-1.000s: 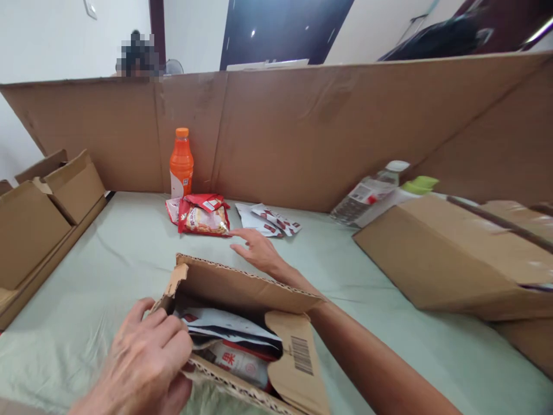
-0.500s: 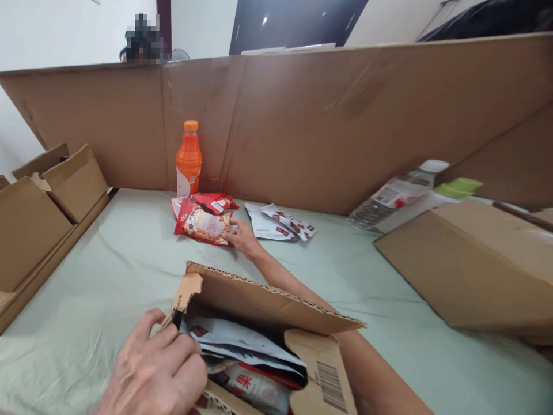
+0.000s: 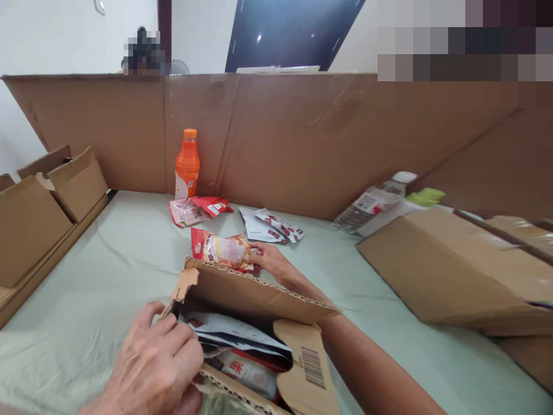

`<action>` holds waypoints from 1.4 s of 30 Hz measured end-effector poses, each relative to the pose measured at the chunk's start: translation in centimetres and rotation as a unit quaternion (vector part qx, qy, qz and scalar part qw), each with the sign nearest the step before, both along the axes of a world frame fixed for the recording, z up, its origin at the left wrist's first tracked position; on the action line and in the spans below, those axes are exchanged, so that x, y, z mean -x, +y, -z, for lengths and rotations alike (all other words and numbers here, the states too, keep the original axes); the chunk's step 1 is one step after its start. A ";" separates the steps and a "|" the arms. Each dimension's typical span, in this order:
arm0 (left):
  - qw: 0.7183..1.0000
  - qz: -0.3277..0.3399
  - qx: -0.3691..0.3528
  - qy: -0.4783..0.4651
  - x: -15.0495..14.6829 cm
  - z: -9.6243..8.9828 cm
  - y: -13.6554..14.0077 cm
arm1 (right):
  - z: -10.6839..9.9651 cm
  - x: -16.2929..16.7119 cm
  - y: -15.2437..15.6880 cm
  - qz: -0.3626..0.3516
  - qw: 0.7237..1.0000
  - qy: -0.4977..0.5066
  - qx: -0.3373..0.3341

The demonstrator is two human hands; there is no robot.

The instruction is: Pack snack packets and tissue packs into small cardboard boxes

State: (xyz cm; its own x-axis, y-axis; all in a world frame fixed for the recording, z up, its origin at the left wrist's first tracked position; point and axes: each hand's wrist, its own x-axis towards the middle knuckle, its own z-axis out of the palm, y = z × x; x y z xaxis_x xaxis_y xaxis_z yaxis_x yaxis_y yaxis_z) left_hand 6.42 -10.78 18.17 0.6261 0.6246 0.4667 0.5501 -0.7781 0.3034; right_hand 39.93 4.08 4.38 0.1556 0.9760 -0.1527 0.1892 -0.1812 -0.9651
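My right hand [image 3: 273, 262] grips the right end of a red snack packet [image 3: 227, 251], just beyond the far flap of an open cardboard box [image 3: 259, 294]. My left hand [image 3: 158, 357] is closed around the left edge of that box. Inside the box lie a light-coloured pouch [image 3: 237, 332] and a printed packet with red lettering [image 3: 250, 372]. Further back, other red and pink snack packets [image 3: 190, 212] rest in front of an orange drink bottle [image 3: 187, 167]. To their right are white pouches with dark red marks [image 3: 263, 226].
A tall cardboard panel [image 3: 302, 132] spans the back. Open cardboard boxes [image 3: 34, 230] stand at the left. On the right, a closed-looking carton [image 3: 423, 259] lies near a leaning clear bottle [image 3: 371, 202] and a green-topped item [image 3: 425, 197]. A person's head shows behind the panel.
My right hand has drawn the red snack packet away from the others, toward me and right, close to the box's far flap. The left hand still holds the box edge. The view shifted slightly.
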 end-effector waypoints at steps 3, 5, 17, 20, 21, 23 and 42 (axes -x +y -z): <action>1.000 -0.001 0.007 0.005 0.1 0.1 -0.1 | 0.3 0.1 0.3 0.040 0.999 0.005 -0.012; 1.000 -0.006 -0.002 -0.005 0.1 0.5 -0.1 | 0.4 0.1 0.2 0.070 0.997 0.008 -0.022; 0.999 -0.006 -0.011 0.046 0.2 -0.5 -0.1 | -1.1 2.0 -14.2 0.106 0.991 0.049 -0.060; 0.997 -0.010 -0.012 0.078 0.3 -1.0 0.0 | -1.3 2.7 -17.9 0.112 0.988 0.082 -0.070; 0.996 -0.012 -0.012 0.092 0.3 -1.2 0.0 | -1.4 2.9 -18.8 0.121 0.985 0.096 -0.080; 0.992 -0.013 -0.015 0.121 0.4 -1.6 0.0 | -1.7 3.1 -20.5 0.144 0.977 0.112 -0.112; 0.988 -0.062 0.030 -0.139 1.7 3.0 0.2 | -5.5 5.1 -25.2 0.032 0.901 -0.181 -0.393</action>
State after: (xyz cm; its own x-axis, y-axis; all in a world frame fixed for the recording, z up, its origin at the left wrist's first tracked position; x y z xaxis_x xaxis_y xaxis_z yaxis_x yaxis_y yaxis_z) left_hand 4.74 -10.61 15.14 0.3964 0.7204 0.5691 0.5289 -0.6859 0.4998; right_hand 34.82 -21.09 9.90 0.1159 0.7477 0.6538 0.5307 0.5098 -0.6771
